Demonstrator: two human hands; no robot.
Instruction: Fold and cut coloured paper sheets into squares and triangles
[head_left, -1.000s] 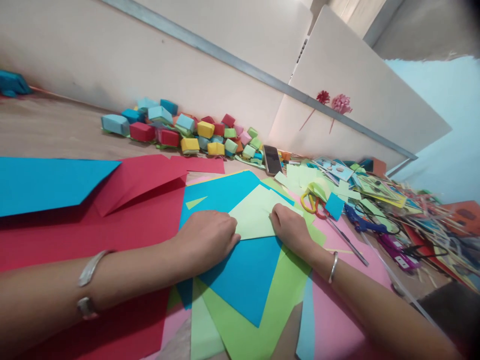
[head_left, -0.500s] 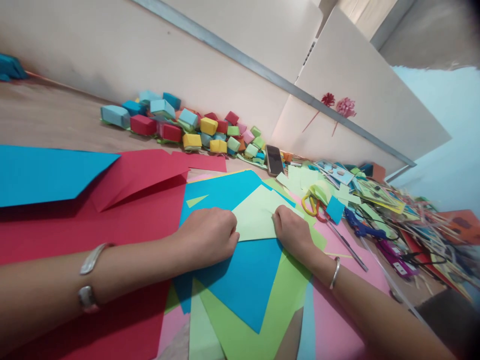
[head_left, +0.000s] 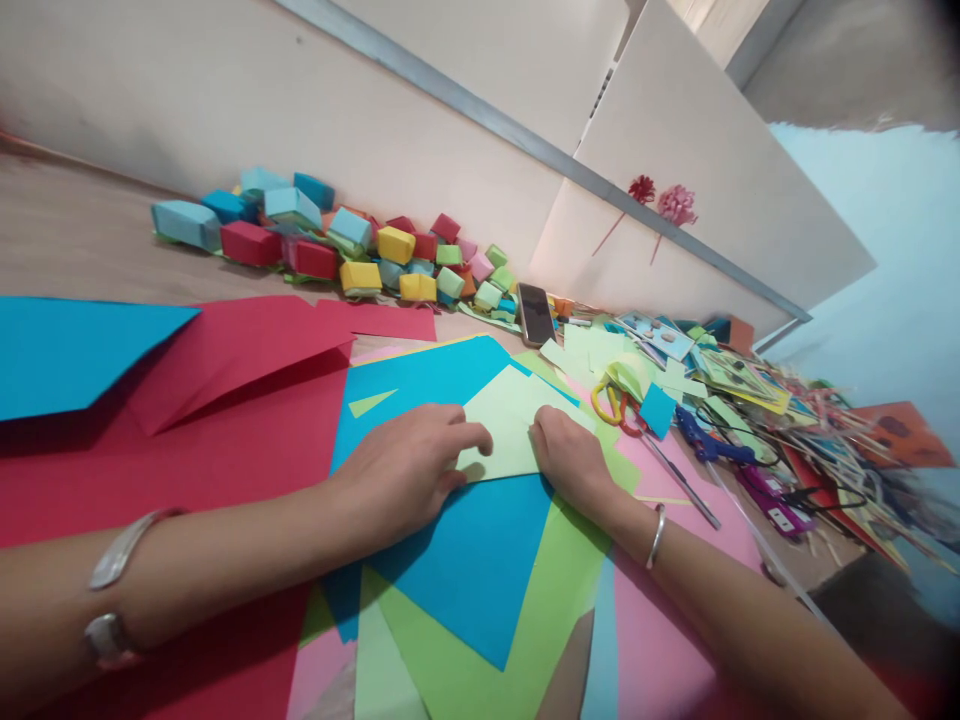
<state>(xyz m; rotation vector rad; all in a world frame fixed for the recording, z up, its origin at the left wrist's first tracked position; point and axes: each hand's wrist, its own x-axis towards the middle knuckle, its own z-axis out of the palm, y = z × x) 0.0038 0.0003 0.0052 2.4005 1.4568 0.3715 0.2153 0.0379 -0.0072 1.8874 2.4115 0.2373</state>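
A pale green folded sheet (head_left: 508, 420) lies on a blue sheet (head_left: 465, 560) in the middle of the table. My left hand (head_left: 409, 465) rests on the left edge of the green sheet, index finger stretched over it. My right hand (head_left: 570, 455) presses on its right edge with the fingers curled under. Both wrists wear silver bangles. Under the blue sheet lie bright green (head_left: 525, 650), pink (head_left: 667, 640) and red (head_left: 225, 450) sheets.
A heap of small folded paper boxes (head_left: 352, 250) lines the wall. A phone (head_left: 535, 313) lies beyond the sheets. Scissors with yellow and red handles (head_left: 611, 405), a blue glue gun (head_left: 709, 448) and paper scraps crowd the right side. Another blue sheet (head_left: 67, 350) lies at the far left.
My left hand has opened from a fist, its index finger now stretched onto the green sheet. The camera has shifted slightly right. The right hand stays on the sheet's right edge.
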